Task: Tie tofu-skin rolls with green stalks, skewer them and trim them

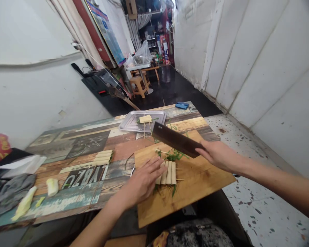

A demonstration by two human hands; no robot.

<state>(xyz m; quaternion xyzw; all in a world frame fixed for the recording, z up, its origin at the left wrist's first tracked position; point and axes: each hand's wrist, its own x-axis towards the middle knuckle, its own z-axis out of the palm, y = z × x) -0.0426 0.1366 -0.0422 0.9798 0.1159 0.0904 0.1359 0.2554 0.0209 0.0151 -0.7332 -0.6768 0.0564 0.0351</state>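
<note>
A dark cleaver [173, 139] is gripped in my right hand [216, 156], its broad blade held above the cutting board [203, 178] and pointing to the left. My left hand [146, 176] rests with fingers stretched flat over the left part of a row of pale rolls [170, 173], hiding some of them. Thin wooden skewers [180, 179] stick out of the row's right side. Bits of green herb show at the rolls' lower ends, and a heap of green herbs [173, 155] lies just beyond them on the board.
On the patterned table [126, 149] are another skewered row of rolls [103, 157], a metal tray [128, 121] with more rolls [145, 119], and a blue object [182, 105]. Pale vegetable pieces [52, 187] and a grey cloth [14, 192] lie left. The board overhangs the table's near edge.
</note>
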